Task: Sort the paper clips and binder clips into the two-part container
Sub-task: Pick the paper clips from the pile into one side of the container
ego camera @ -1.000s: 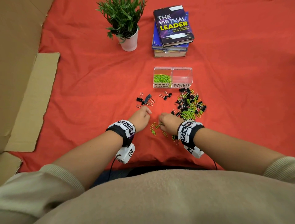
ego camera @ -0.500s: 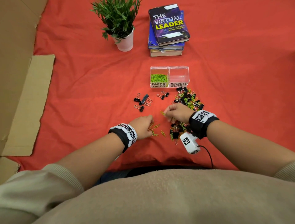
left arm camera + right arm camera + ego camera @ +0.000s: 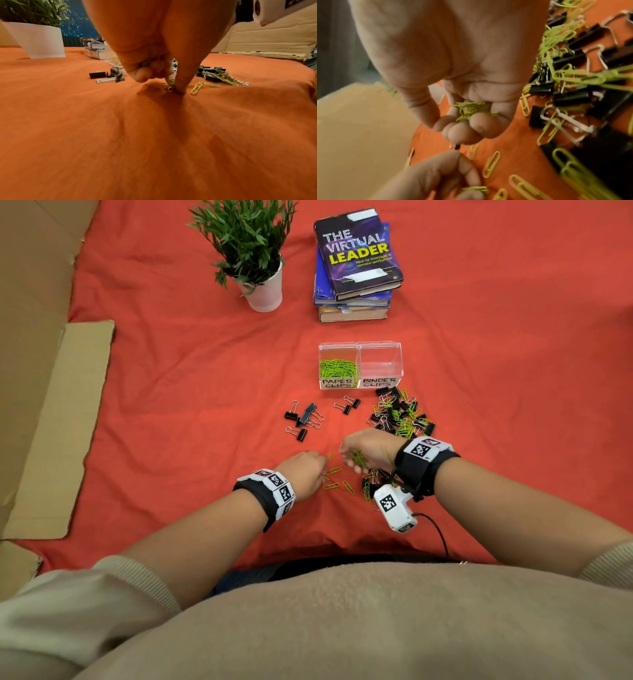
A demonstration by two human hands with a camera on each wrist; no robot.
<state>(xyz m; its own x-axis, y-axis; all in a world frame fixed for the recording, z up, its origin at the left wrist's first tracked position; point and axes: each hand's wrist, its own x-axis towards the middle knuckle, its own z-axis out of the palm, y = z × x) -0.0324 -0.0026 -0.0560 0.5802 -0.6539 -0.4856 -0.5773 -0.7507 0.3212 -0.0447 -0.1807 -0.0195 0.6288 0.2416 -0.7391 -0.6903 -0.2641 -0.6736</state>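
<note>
The clear two-part container (image 3: 360,348) stands beyond my hands; its left part, labelled for paper clips, holds green paper clips (image 3: 337,368), and the binder-clip part looks bare. A mixed pile of black binder clips and green paper clips (image 3: 400,416) lies in front of it. My right hand (image 3: 349,455) is turned on its side, its fingers curled round a bunch of green paper clips (image 3: 471,109). My left hand (image 3: 321,470) pinches paper clips (image 3: 169,86) against the cloth among the loose paper clips (image 3: 334,478).
A few binder clips (image 3: 301,419) lie to the left of the pile and two more (image 3: 347,405) near the container. A potted plant (image 3: 260,285) and a stack of books (image 3: 356,268) stand at the back. Cardboard (image 3: 58,422) borders the red cloth on the left.
My right hand has lifted off the cloth and rolled onto its side with a bunch of paper clips in it. My left hand has drawn back to the loose paper clips nearer my body.
</note>
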